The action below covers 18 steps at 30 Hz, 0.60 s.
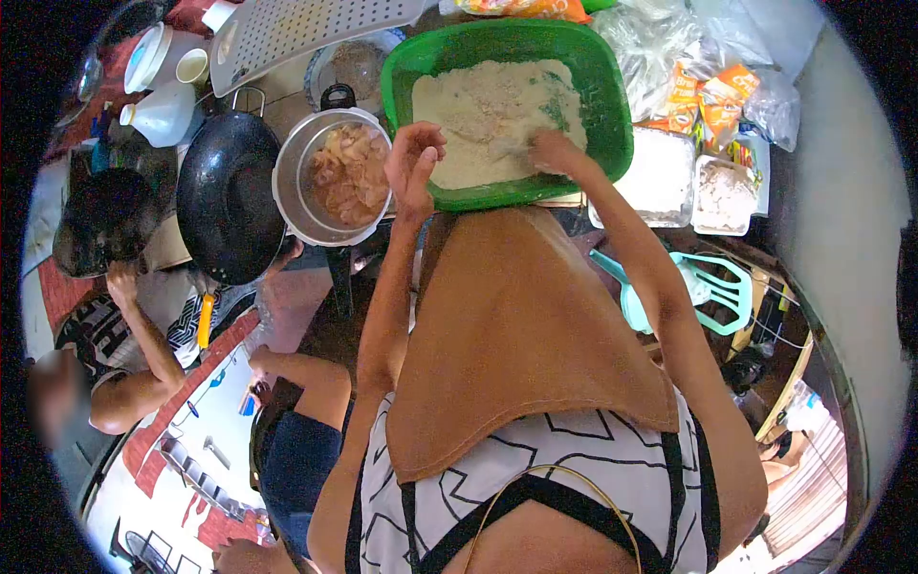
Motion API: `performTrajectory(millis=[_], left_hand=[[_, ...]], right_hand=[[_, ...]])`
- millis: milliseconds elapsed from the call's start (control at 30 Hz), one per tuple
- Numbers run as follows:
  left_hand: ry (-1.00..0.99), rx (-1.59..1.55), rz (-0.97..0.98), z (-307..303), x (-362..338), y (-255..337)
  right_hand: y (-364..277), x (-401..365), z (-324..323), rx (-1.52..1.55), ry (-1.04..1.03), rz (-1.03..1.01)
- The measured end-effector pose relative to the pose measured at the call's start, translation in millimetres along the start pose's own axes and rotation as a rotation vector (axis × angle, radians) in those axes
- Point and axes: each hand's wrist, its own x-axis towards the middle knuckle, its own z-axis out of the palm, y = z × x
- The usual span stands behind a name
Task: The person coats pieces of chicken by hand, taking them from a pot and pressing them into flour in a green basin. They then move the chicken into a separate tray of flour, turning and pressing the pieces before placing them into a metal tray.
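Head view: left hand (pixel 413 167) hovers open; right hand (pixel 555 151) digs into crumbs (pixel 478 105), grip unclear.

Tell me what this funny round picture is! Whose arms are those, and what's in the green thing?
There is no machine here, only a person. The camera sits on their head and looks down, so you see their own chest and both arms. The lens bends the picture round. Their right hand presses into pale crumbs in a green tray. Their left hand hovers with loose fingers and looks empty, near a metal pot of raw-looking meat pieces. Beside the pot lies a black wok. Another person sits at the left.
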Motion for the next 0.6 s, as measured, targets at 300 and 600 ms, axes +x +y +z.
performTrajectory(millis=[300,600], left_hand=[[0.016,0.047,0.049,-1.3,-2.1,-7.0],[0.056,0.052,0.048,3.3,-1.4,0.1]], right_hand=[[-100.8,74.5,63.5,1.357,-0.36,0.144],[-78.8,73.5,41.7,2.014,-0.406,0.1]])
